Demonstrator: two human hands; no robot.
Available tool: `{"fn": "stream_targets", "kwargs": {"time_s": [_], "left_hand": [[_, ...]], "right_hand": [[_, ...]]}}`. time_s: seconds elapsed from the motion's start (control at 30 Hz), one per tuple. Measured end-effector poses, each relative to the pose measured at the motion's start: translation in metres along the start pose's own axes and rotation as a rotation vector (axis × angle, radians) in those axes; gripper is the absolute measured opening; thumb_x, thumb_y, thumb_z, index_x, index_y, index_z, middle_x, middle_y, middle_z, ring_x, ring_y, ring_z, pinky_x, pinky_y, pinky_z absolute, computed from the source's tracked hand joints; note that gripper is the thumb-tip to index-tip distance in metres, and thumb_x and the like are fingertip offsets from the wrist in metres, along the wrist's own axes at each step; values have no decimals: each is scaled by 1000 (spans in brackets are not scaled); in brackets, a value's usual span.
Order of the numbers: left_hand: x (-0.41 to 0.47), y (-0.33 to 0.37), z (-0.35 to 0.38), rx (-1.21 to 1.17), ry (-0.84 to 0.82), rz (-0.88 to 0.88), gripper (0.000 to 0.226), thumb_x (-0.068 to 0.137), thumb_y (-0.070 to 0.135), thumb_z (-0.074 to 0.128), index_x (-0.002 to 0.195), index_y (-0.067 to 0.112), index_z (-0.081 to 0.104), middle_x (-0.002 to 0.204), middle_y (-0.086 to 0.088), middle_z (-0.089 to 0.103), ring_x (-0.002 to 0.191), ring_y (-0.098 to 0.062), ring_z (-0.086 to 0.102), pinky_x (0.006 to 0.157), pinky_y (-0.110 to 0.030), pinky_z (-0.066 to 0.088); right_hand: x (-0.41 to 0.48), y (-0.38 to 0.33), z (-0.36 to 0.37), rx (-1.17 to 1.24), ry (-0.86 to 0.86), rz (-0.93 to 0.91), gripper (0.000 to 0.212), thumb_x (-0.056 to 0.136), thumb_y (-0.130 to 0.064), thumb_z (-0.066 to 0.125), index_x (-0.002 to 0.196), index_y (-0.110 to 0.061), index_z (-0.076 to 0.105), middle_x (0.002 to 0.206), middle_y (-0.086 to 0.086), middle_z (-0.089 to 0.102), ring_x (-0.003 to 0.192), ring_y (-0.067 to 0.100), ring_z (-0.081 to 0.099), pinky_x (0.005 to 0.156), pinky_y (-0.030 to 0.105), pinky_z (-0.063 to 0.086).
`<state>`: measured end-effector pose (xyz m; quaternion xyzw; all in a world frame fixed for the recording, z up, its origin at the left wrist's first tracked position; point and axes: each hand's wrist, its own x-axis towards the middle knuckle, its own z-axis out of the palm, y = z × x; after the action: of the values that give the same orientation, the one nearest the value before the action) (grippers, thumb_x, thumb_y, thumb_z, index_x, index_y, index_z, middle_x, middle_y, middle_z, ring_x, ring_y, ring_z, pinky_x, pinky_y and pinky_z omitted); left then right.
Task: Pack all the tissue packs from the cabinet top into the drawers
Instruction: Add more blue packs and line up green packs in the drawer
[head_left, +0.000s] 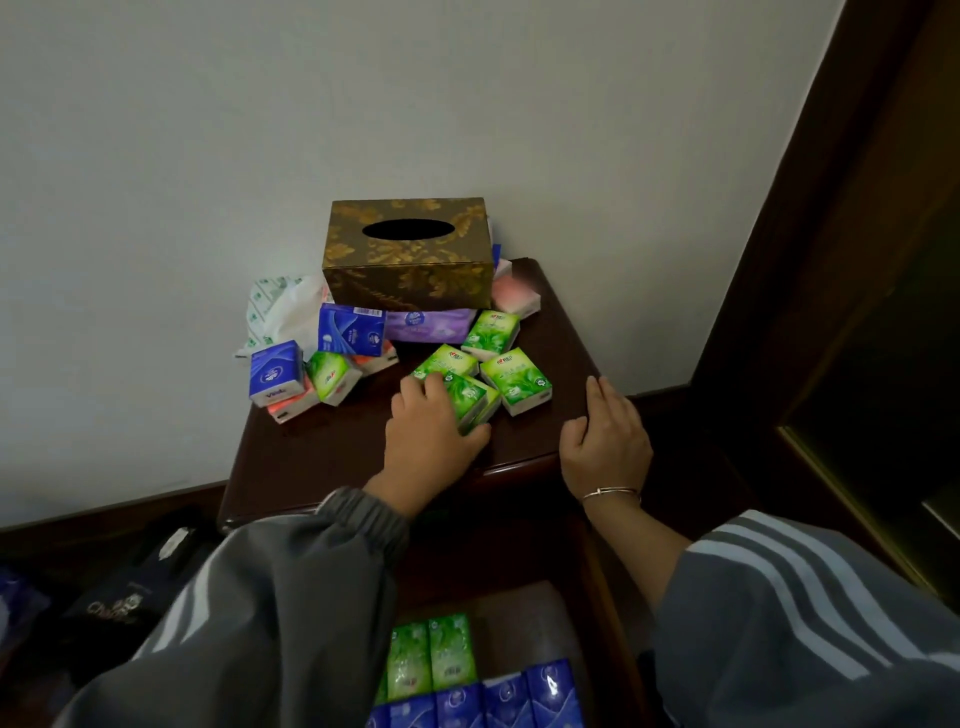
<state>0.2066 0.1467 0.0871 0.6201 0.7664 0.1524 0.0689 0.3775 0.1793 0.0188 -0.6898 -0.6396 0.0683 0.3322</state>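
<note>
Blue packs (275, 379) at 9 o'clock on the cabinet top (322, 457), gold tissue box (408, 254) at 12. Our left hand (434, 431) grips a green pack (475, 402) mid-top, fingers curled over it. Our right hand (605, 441) lies flat on the 3 o'clock edge, fingers straight. Open drawer (530, 618) at 6 holds stored packs (452, 654), green and blue

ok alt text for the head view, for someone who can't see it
A person's left hand grips a green tissue pack on a dark cabinet top, while the right hand rests on its right edge. Other packs lie by a gold tissue box; the open drawer below holds stored packs, green and blue.
</note>
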Motion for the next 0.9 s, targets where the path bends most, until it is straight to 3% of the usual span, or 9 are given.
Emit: {"fn": "stream_targets", "kwargs": {"time_s": [0.13, 0.3, 0.43, 0.57, 0.73, 0.9], "left_hand": [[-1, 9, 12, 123, 99, -64, 77, 80, 51, 65, 134, 8, 31, 127, -15, 45, 115, -32, 46, 88, -40, 44], [-10, -7, 5, -55, 101, -25, 73, 77, 45, 69, 131, 7, 37, 123, -13, 49, 113, -32, 48, 88, -41, 43], [-33, -61, -25, -102, 219, -50, 76, 73, 46, 73, 131, 10, 39, 121, -12, 53, 109, -32, 52, 85, -43, 46], [-43, -127, -58, -55, 346, -219, 73, 73, 48, 74, 123, 4, 45, 110, -19, 56, 97, -37, 54, 75, -43, 44], [-53, -142, -45, 71, 198, -295, 63, 75, 39, 71, 119, 2, 46, 111, -19, 54, 102, -39, 51, 82, -45, 43], [-51, -147, -34, 73, 246, -296, 60, 74, 42, 67, 116, 6, 46, 112, -14, 53, 103, -34, 50, 80, -40, 44]], "right_hand": [[1, 1, 1, 2, 8, -3, 60, 80, -26, 35, 135, -7, 50, 138, 12, 52, 126, 30, 48, 100, 41, 42], [1, 2, 1, 4, 13, -3, 60, 81, -26, 34, 135, -7, 50, 138, 12, 52, 126, 29, 48, 100, 40, 42], [0, 2, 1, -8, 9, 0, 61, 81, -27, 32, 136, -7, 49, 139, 12, 52, 127, 30, 48, 100, 42, 42], [1, 2, 0, -23, 0, 4, 61, 80, -27, 32, 136, -7, 49, 139, 13, 51, 126, 32, 48, 98, 43, 43], [-2, -2, -2, -14, -11, 20, 63, 80, -28, 30, 136, -7, 49, 140, 14, 50, 126, 33, 47, 101, 44, 40], [0, -6, -17, 59, 44, 86, 52, 87, -28, 36, 128, -2, 53, 136, 20, 51, 127, 37, 42, 108, 47, 30]]}}
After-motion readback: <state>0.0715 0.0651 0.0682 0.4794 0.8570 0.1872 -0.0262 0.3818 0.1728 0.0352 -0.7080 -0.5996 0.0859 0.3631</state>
